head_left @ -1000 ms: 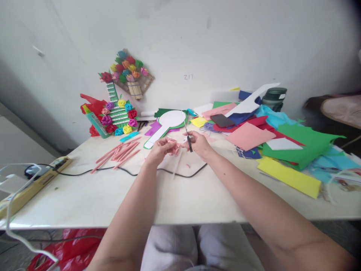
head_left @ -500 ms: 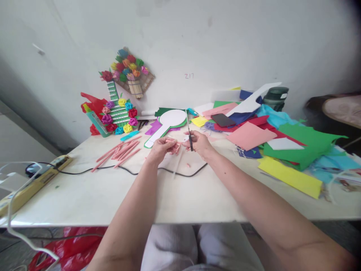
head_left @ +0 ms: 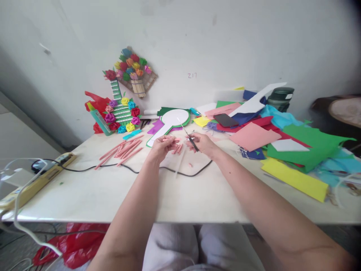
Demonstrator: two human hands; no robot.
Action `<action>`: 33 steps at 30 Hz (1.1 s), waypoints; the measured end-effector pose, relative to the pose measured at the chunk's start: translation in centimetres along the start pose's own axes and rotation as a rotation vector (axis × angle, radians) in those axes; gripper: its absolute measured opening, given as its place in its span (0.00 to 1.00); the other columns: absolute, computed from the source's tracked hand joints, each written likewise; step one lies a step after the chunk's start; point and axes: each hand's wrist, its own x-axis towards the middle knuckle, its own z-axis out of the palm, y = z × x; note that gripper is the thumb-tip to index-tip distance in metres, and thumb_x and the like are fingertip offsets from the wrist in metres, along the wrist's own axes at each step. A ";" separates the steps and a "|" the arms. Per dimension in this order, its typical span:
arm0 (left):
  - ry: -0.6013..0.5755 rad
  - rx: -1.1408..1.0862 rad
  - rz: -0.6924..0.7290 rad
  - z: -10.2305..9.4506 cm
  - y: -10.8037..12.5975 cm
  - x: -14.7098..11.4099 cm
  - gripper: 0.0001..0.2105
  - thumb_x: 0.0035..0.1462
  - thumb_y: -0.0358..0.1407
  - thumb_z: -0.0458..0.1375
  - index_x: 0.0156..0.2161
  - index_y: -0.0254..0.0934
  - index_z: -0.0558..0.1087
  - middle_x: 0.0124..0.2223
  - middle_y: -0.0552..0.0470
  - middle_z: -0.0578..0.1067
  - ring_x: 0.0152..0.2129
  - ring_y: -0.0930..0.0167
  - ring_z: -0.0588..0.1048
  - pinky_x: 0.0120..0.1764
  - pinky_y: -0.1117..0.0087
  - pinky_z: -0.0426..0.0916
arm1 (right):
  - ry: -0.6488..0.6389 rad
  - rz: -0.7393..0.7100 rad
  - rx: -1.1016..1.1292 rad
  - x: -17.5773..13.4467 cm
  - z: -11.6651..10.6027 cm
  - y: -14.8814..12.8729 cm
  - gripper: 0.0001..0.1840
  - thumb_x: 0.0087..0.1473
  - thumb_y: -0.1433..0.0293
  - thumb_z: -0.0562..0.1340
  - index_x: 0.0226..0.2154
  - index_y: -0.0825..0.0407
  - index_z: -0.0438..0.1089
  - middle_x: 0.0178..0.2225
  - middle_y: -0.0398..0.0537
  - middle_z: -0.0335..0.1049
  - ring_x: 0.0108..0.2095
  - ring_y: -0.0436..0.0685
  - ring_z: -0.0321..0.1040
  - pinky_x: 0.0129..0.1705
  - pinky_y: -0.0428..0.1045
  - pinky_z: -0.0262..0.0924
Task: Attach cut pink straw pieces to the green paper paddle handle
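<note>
Over the middle of the table, my left hand (head_left: 162,148) pinches a thin pink paper roll (head_left: 177,139) that points right. A pair of scissors (head_left: 193,143) is in my right hand (head_left: 204,144), its blade slanting up and left, apart from the roll. Short pink pieces (head_left: 177,149) lie between my hands, and one small offcut (head_left: 190,165) sits nearer me. Left of my left hand is a loose pile of long pink paper rolls (head_left: 128,151). Just beyond my hands lies a white guitar-shaped cut-out (head_left: 172,119) with a green edge.
A black cable (head_left: 138,172) crosses the table to a yellow power strip (head_left: 60,162). Behind stand a glue bottle (head_left: 101,122) and a guitar decorated with paper flowers (head_left: 121,111). Coloured sheets (head_left: 307,145), a phone (head_left: 225,120) and a dark jar (head_left: 280,98) are at right.
The scissors have tipped from nearly upright to a leftward slant. My right hand has moved slightly away from the left one. The whole view has shifted a little.
</note>
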 end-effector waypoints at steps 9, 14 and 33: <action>-0.115 -0.086 0.012 -1.1 0.2 0.0 0.11 0.43 0.36 0.64 0.30 0.32 0.69 0.26 0.50 0.74 0.21 0.74 0.73 0.26 0.74 0.69 | -0.231 -0.024 -0.139 -0.4 -0.8 -0.7 0.21 0.39 0.59 0.66 0.33 0.57 0.69 0.21 0.42 0.64 0.21 0.46 0.61 0.17 0.41 0.56; -0.116 -0.053 0.019 -1.2 0.2 -0.1 0.10 0.44 0.35 0.63 0.29 0.32 0.68 0.24 0.51 0.72 0.20 0.76 0.71 0.24 0.74 0.68 | -0.292 -0.029 -0.196 -0.4 -1.0 -0.4 0.22 0.41 0.57 0.64 0.33 0.58 0.69 0.20 0.41 0.63 0.18 0.45 0.60 0.16 0.41 0.55; -0.035 -0.244 0.013 -1.0 0.7 -0.3 0.17 0.46 0.28 0.54 0.44 0.33 0.67 0.21 0.56 0.67 0.17 0.78 0.65 0.22 0.76 0.64 | -0.424 -0.007 -0.246 -0.5 -1.0 -0.2 0.21 0.47 0.54 0.60 0.31 0.56 0.67 0.20 0.41 0.65 0.15 0.45 0.61 0.13 0.40 0.46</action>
